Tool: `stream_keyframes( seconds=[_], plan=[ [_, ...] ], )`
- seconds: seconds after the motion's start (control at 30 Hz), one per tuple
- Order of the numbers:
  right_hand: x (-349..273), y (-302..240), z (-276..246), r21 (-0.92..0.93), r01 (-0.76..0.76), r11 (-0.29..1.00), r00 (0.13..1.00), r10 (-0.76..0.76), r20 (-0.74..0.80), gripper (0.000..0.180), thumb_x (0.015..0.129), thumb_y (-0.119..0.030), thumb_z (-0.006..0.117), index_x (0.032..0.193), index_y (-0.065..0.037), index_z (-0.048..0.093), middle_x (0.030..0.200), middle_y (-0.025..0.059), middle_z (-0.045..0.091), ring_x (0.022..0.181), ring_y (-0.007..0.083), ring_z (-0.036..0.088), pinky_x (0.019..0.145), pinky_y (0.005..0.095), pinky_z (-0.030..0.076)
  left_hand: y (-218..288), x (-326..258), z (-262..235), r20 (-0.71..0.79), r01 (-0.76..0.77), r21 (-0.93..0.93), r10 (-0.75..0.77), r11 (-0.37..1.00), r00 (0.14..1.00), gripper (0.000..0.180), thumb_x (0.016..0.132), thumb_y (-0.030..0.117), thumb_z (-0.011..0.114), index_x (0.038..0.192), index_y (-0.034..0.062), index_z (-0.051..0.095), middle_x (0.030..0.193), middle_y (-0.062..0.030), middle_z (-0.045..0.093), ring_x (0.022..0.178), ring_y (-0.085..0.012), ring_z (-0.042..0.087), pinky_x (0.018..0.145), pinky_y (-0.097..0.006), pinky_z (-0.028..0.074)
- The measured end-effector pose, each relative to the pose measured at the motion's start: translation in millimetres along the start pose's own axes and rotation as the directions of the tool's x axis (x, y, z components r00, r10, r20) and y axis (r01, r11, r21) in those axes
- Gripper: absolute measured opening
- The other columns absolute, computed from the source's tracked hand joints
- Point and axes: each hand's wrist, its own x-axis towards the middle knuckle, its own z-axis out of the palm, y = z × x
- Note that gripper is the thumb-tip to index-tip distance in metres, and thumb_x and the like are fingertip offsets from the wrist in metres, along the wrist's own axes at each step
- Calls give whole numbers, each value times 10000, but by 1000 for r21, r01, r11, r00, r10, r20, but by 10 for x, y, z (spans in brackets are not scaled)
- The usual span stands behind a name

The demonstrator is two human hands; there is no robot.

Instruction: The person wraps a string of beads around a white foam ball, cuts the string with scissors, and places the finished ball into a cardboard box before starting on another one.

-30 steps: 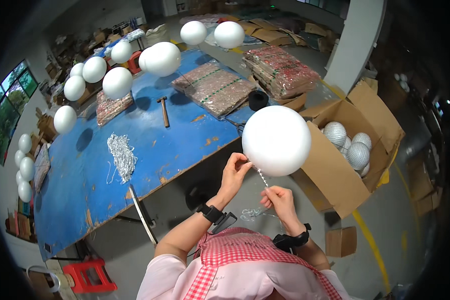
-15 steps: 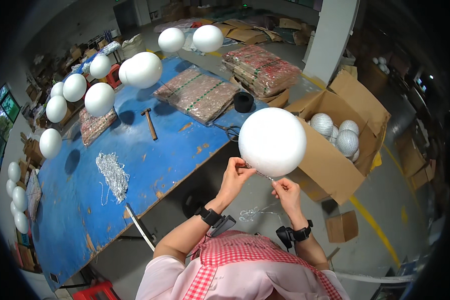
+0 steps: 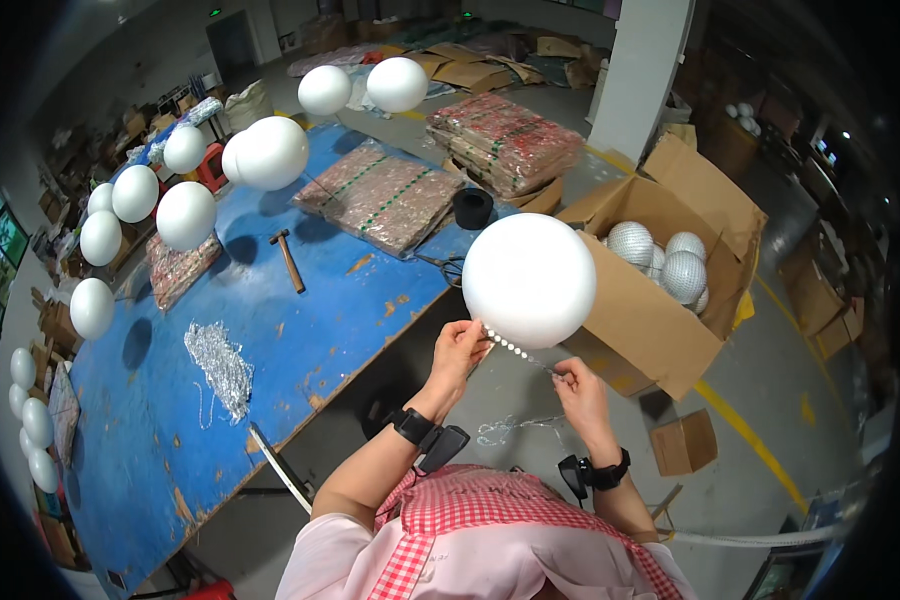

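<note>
A large white foam-like ball (image 3: 529, 281) is in front of me, off the table's right edge. Along its lower rim runs a strand of shiny white beads or stones (image 3: 510, 345). My left hand (image 3: 456, 352) pinches the strand at the ball's lower left, thumb and fingertips together. Farther right and a little lower, my right hand (image 3: 581, 396) is closed on the strand's other part, apart from the ball. The strand's loose length (image 3: 515, 430) hangs in loops below, between my forearms. What supports the ball is hidden.
The blue table (image 3: 300, 330) bears a hammer (image 3: 288, 262), a heap of silver strands (image 3: 218, 368), black tape (image 3: 473, 208), scissors (image 3: 440, 266) and a wrapped bundle (image 3: 380, 195). Several white balls (image 3: 186, 215) stand along its far side. At right, a cardboard box (image 3: 660, 330) holds silver-covered balls (image 3: 683, 277).
My right hand has moved right, away from the left, and more of the strand shows between them. The left hand stays at the ball's lower edge. The whole view has shifted slightly.
</note>
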Motion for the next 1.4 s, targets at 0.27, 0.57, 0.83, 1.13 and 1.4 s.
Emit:
stream_keyframes(
  seconds=[0.27,0.57,0.83,1.13,1.4],
  plan=[
    [-110,-540,-410,45,222,974,931,-198,-305,90,792,-7,627,879,-28,628,752,123,570,643,256,570,569,296,446,-56,-44,46,-4,-95,70,95,993,995,324,910,265,589,1084,40,433,923,-53,579,810,-122,586,733,-264,494],
    [-189,-568,-471,316,-133,939,877,-38,479,209,865,-183,619,781,8,632,594,52,594,554,77,540,507,237,410,-37,-64,90,-32,-152,81,155,985,987,390,895,230,609,1150,80,356,919,-60,567,786,-127,590,676,-239,463],
    [-245,-506,-419,657,-324,681,839,-115,532,214,908,-168,554,798,-2,633,611,39,606,560,78,550,536,204,422,11,-90,114,27,-231,164,229,959,973,360,911,251,580,1155,92,368,989,-60,550,846,-124,577,697,-258,460],
    [-84,-129,-313,728,-319,606,914,-6,405,257,929,-200,517,774,-15,606,609,52,605,540,85,544,534,202,417,31,-77,103,-7,-106,85,107,991,994,377,920,297,563,1162,90,359,1000,-70,543,828,-142,585,742,-307,488],
    [32,64,-200,721,-331,609,928,72,365,254,932,-216,518,774,-36,604,602,40,601,529,75,535,521,191,410,52,-54,57,45,-68,53,65,996,997,340,949,302,505,1176,98,356,1001,-69,528,838,-140,577,748,-290,492]
  ],
)
